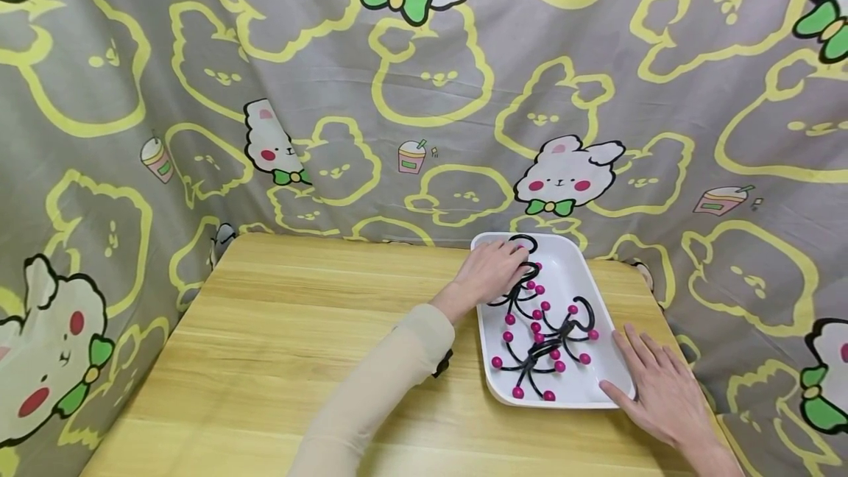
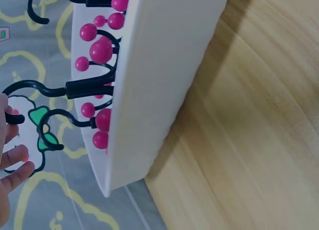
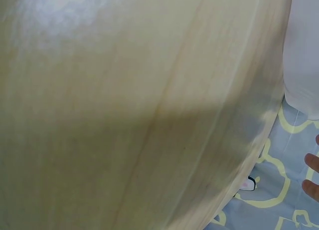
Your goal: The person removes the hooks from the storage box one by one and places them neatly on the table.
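Note:
My left hand (image 1: 486, 271) reaches over the far left side of a white tray (image 1: 599, 381). Its fingers appear to pinch the curved end of a black hooked wire piece with pink ball tips (image 2: 89, 85). Past the fingertips, another black hook (image 1: 525, 240) shows near the tray's far end. Two similar hooked pieces lie nearer: one black piece (image 1: 530, 363) at the front, its prongs splayed, and another (image 1: 570, 328) toward the right side. My right hand (image 1: 665, 389) lies at the tray's near right edge, fingers extended, thumb on the rim.
The wooden table (image 1: 285, 337) stretches away to the left of the tray. A grey curtain (image 1: 457, 146) with cartoon animals hangs behind and along both sides. A small dark object (image 1: 442, 364) shows beside the left forearm.

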The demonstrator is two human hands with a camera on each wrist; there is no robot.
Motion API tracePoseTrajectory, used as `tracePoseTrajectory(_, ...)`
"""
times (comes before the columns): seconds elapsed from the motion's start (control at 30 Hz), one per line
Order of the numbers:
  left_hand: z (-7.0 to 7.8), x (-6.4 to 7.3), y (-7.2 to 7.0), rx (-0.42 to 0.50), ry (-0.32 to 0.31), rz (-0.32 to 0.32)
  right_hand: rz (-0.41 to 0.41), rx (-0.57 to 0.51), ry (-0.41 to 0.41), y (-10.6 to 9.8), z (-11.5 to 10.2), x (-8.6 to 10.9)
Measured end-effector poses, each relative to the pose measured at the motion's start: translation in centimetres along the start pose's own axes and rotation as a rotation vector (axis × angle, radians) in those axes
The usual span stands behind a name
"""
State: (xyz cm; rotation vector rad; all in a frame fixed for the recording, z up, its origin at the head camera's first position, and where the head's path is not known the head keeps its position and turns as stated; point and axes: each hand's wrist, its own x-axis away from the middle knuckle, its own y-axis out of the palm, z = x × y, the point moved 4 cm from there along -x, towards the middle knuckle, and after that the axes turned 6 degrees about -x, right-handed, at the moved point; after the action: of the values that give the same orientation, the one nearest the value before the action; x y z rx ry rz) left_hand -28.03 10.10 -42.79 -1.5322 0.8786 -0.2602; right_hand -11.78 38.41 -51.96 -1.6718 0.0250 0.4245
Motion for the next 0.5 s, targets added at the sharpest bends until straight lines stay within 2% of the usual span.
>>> tracePoseTrajectory(0.2, -0.3, -0.1, -1.2, 0.001, 0.013, 0.013, 0.011, -0.003, -0.013, -0.1, 0.0, -0.1)
tracePoseTrajectory(0.5, -1.0, 0.4, -2.9, -0.003, 0.017, -0.002, 0.016, -0.01, -0.016, 0.1, 0.2, 0.2)
